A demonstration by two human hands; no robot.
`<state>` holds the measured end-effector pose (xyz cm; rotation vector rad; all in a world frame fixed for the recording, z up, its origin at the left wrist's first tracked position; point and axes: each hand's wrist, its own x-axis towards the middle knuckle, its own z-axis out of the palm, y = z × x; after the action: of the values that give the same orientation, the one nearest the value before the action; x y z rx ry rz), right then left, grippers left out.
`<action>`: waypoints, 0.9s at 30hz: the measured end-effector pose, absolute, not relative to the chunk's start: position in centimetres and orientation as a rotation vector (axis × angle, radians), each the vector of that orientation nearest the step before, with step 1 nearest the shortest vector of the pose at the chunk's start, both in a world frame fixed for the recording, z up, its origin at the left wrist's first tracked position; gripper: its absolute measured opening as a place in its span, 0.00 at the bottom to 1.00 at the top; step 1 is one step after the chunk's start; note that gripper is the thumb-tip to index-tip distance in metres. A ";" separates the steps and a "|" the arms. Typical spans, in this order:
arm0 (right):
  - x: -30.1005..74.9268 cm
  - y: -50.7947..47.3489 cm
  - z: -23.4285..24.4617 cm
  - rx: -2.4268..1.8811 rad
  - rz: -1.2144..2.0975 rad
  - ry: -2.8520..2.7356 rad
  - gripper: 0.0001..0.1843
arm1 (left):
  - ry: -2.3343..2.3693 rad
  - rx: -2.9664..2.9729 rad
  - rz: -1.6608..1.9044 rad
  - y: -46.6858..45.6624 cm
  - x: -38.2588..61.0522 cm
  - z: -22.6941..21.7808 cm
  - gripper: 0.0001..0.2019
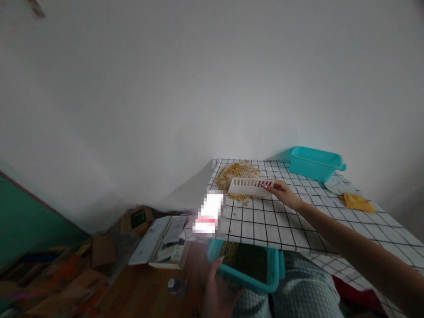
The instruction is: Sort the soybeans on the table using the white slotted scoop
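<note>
My right hand (281, 192) grips the right end of a white slotted plastic tray (247, 189), fingers over its edge. The tray stands on the table at the near side of a pile of yellow beans (236, 171) mixed with pale grains. Some beans lie in front of it. Below the table's front edge, my left hand (216, 276) holds the left near side of a teal basin (247, 277), thumb over the rim. Yellow beans (231, 251) lie at the basin's left and small dark green grains (253, 263) fill the rest.
A second teal basin (313, 164) stands at the table's back right, with a pale cloth (334, 186) and a yellow cloth (357, 202) nearby. A blurred-out bright rectangle (209, 212) is at the left table edge. Boxes (168, 247) and a bottle (176, 286) are on the floor.
</note>
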<state>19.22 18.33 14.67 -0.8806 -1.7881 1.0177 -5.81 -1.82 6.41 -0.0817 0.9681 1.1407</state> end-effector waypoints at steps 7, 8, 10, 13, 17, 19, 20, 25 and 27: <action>19.7 17.2 14.5 -0.930 0.990 -1.839 0.16 | 0.959 -0.073 1.163 -1.7 -5.7 6.1 0.25; 19.8 17.1 14.6 -0.933 0.979 -1.832 0.16 | 0.959 -0.077 1.160 -1.7 -5.7 6.0 0.25; 19.8 17.0 14.7 -0.931 0.972 -1.827 0.16 | 0.960 -0.091 1.147 -1.6 -5.7 5.9 0.26; 19.7 17.0 14.8 -0.918 0.993 -1.837 0.16 | 0.963 -0.097 1.159 -1.7 -5.8 5.8 0.26; 19.7 16.7 14.5 -0.907 0.980 -1.848 0.16 | 0.939 -0.080 1.144 -1.7 -6.0 5.7 0.25; 19.9 16.5 14.4 -0.907 0.960 -1.840 0.15 | 0.945 -0.076 1.122 -1.7 -6.2 5.6 0.25; 20.0 16.4 14.4 -0.908 0.954 -1.835 0.15 | 0.946 -0.074 1.120 -1.6 -6.2 5.6 0.25; 19.6 15.9 15.0 -0.897 0.890 -1.909 0.15 | 0.980 -0.022 1.136 -1.5 -6.2 6.5 0.24; 19.1 15.7 15.3 -0.879 0.852 -1.957 0.16 | 1.003 -0.016 1.120 -1.5 -6.2 6.8 0.24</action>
<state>19.08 15.69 15.31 -0.8789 -1.9569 0.8524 -6.17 -1.47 6.82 -0.0161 1.0026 1.1203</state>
